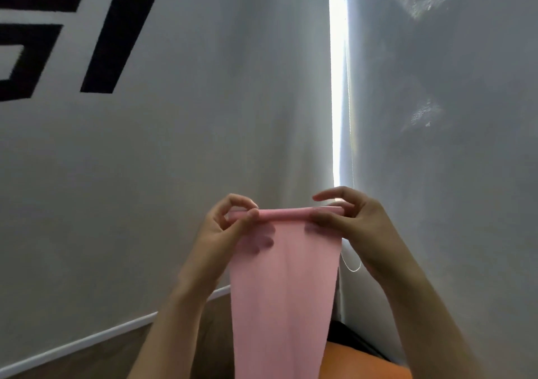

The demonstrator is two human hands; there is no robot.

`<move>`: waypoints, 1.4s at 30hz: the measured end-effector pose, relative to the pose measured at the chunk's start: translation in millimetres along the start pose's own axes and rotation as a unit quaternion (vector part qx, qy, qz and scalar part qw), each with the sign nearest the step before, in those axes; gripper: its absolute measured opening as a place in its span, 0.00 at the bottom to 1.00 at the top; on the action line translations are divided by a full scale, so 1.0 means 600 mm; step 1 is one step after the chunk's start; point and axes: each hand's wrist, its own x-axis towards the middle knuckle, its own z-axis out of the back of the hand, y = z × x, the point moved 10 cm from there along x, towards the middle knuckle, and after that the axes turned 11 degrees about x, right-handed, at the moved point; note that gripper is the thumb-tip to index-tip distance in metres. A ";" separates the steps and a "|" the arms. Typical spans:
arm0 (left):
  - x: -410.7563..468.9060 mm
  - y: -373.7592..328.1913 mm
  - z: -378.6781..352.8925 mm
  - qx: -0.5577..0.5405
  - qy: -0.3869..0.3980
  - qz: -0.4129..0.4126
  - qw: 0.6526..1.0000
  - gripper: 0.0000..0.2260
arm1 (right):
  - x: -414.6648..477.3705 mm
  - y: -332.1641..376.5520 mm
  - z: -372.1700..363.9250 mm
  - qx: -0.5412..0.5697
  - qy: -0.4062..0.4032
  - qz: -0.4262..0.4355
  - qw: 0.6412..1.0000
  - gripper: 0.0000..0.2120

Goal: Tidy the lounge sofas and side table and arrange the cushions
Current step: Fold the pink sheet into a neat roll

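Before the white wall (203, 131), just below the bright window gap (337, 87), left hand (230, 230) and right hand (352, 221) pinch the rolled top of a hanging pink cloth (285, 291), apparently mid-roll; next, even turns downward.

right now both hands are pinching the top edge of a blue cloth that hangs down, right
Wrong colour: the cloth is pink, not blue. The head view shows the left hand and right hand pinching its top edge as it hangs down.
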 end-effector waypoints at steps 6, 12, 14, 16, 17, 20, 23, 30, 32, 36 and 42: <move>0.000 0.027 -0.011 -0.006 0.038 0.027 0.999 0.14 | -0.002 -0.019 0.016 -0.017 -0.002 -0.017 1.000 0.11; 0.000 0.031 -0.023 -0.025 0.066 0.019 0.997 0.08 | -0.006 -0.024 0.015 0.002 0.002 0.002 1.000 0.11; -0.001 0.039 -0.021 -0.031 0.068 0.029 0.997 0.07 | -0.010 -0.026 0.008 0.030 0.012 0.003 0.999 0.07; -0.003 0.045 -0.017 -0.021 0.070 0.028 0.997 0.05 | -0.014 -0.031 -0.001 0.047 0.026 -0.013 0.998 0.05; -0.004 0.048 -0.016 -0.017 0.073 0.026 0.997 0.05 | -0.015 -0.034 -0.004 0.042 0.031 -0.016 0.998 0.05; -0.010 0.053 -0.013 -0.033 0.072 0.038 0.996 0.05 | -0.016 -0.039 -0.005 0.023 0.038 -0.016 0.999 0.10; -0.012 0.058 -0.008 -0.030 0.065 0.043 0.997 0.07 | -0.020 -0.043 -0.006 0.032 0.039 -0.027 0.998 0.09; -0.015 0.067 -0.008 -0.019 0.052 0.057 0.997 0.06 | -0.029 -0.047 0.001 0.035 -0.002 -0.037 0.999 0.02; -0.018 0.067 -0.009 -0.020 0.050 0.055 0.997 0.06 | -0.034 -0.047 0.005 0.042 -0.018 -0.046 0.998 0.12; -0.021 0.065 -0.014 -0.015 0.041 0.049 0.998 0.02 | -0.044 -0.050 0.025 0.069 -0.110 -0.030 0.991 0.20; -0.021 0.068 -0.015 -0.027 0.024 0.050 0.998 0.03 | -0.055 -0.041 0.026 0.063 -0.142 0.014 0.988 0.17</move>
